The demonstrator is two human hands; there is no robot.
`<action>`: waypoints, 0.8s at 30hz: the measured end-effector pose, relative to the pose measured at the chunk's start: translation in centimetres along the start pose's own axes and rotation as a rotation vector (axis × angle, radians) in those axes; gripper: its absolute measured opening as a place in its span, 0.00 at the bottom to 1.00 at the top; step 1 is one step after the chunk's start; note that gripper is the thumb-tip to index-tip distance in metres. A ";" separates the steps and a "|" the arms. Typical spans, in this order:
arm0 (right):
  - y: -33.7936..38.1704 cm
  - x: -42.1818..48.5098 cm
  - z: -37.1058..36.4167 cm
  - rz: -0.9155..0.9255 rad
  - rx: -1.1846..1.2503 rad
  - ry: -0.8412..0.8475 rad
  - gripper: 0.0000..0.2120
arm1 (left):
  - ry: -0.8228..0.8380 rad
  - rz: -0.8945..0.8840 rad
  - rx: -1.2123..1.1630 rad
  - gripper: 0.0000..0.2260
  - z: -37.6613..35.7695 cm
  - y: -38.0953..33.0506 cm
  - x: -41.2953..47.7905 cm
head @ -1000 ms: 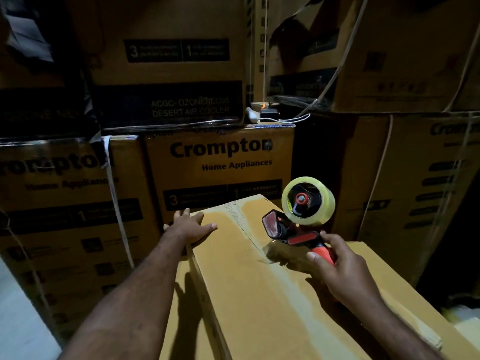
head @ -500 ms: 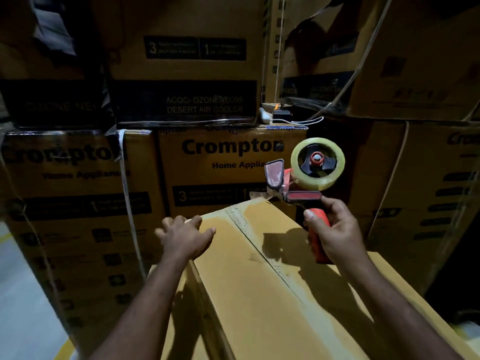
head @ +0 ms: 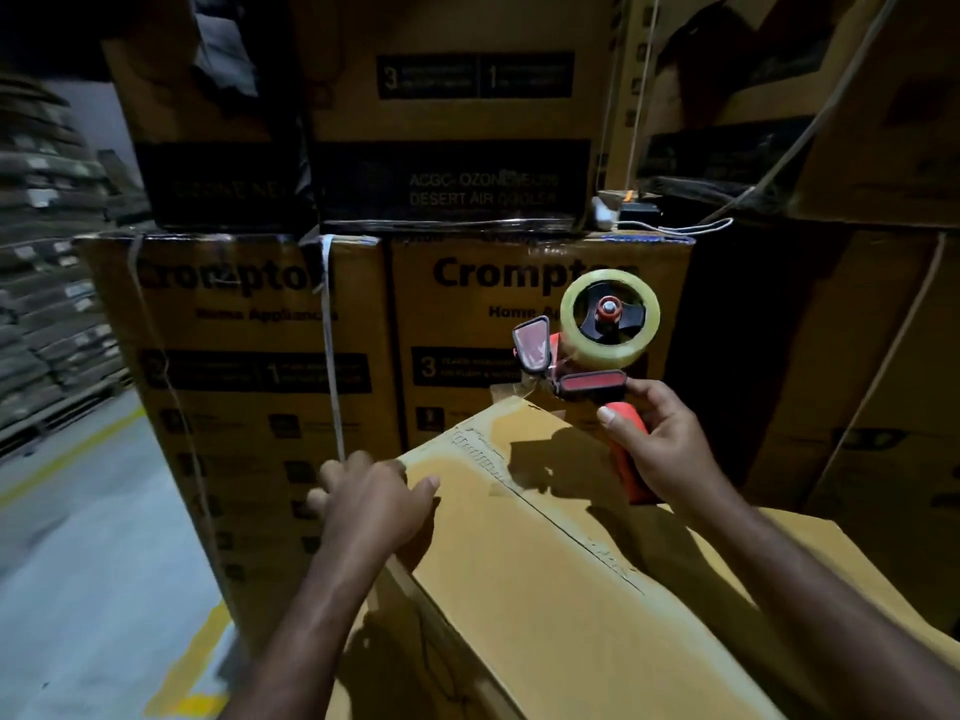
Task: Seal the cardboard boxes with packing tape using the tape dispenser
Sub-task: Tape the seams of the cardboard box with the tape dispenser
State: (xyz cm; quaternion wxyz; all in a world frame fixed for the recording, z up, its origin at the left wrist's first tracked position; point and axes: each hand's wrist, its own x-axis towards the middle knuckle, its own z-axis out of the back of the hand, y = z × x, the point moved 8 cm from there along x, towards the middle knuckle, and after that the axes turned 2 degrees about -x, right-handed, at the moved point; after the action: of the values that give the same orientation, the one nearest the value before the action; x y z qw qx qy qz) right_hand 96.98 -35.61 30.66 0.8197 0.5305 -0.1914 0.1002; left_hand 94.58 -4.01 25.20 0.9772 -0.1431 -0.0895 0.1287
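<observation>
At the far end of the cardboard box [head: 519, 589], the tape dispenser [head: 592, 366] is held just above and beyond the top edge, with its clear tape roll [head: 610, 317] upright. The right hand [head: 660, 449] has its fingers wrapped firmly round the orange handle. The left hand [head: 369, 501] rests on the box's far left corner, fingers loosely extended over the edge and holding nothing. A short translucent tail of tape [head: 511, 392] appears to hang between the dispenser mouth and the box's far edge; whether it adheres cannot be told. The centre seam [head: 561, 527] runs along the box top toward the person, with ragged paper beside it. Assessment: the step in hand is a tape run at this far edge. To do it well, the tail should be pressed down over the far face, the dispenser mouth centred on the seam, and the pull kept low and even, with the left hand bracing the flap. The ragged strip calls for firm pressure, or the tape may lift. Behind the box, two stacked cartons [head: 249, 407] read "Crompton" and "Home Appliances", partly covered on the right one; black bands show "3" and "1", the small print illegible. Above these, a carton [head: 457, 122] reads "DESERT AIR COOLER" under a blurred line beginning "ACGC".
</observation>
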 end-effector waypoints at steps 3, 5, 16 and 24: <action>0.9 -0.1 -1.0 0.057 -0.053 -0.013 0.21 | 0.020 -0.015 -0.589 0.23 1.6 -1.8 -0.9; 0.9 0.0 -1.5 0.077 -0.084 -0.016 0.21 | 0.355 0.169 -1.232 0.30 0.2 -4.0 -1.4; 1.8 -0.1 -3.2 0.179 -0.302 0.008 0.28 | 0.659 0.388 -1.410 0.15 0.1 -6.7 2.8; 1.0 0.1 -5.5 0.132 -0.467 0.135 0.39 | 0.524 0.216 -0.941 0.11 0.7 -5.6 8.7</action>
State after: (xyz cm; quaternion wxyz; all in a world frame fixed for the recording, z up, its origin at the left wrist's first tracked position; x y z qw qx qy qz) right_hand 97.90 -30.19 29.50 0.9225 0.3053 -0.1886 0.1419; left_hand 103.93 -6.59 28.77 0.7785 -0.6005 0.1239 0.1342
